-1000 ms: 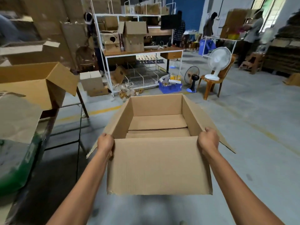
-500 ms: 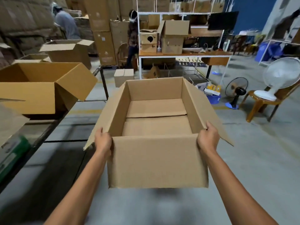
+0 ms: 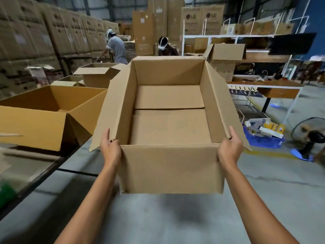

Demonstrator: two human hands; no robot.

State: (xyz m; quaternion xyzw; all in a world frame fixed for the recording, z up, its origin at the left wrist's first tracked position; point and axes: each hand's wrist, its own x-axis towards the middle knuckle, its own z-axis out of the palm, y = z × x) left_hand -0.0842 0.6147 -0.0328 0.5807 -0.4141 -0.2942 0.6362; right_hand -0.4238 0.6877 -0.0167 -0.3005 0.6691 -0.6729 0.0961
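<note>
We had one wide-angle view, worn on the head, looking forward and down along both forearms. It sat close over the cardboard box (image 3: 168, 169), with the left hand (image 3: 111, 152) and right hand (image 3: 229, 152) low in frame, and faced stacked cartons (image 3: 35, 41) and shelving (image 3: 246, 37) well behind

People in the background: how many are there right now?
2. One person in a grey shirt stands left rear beside the stacked cartons; a second person shows just above the far wall of the held cardboard box. Others may be hidden.
</note>
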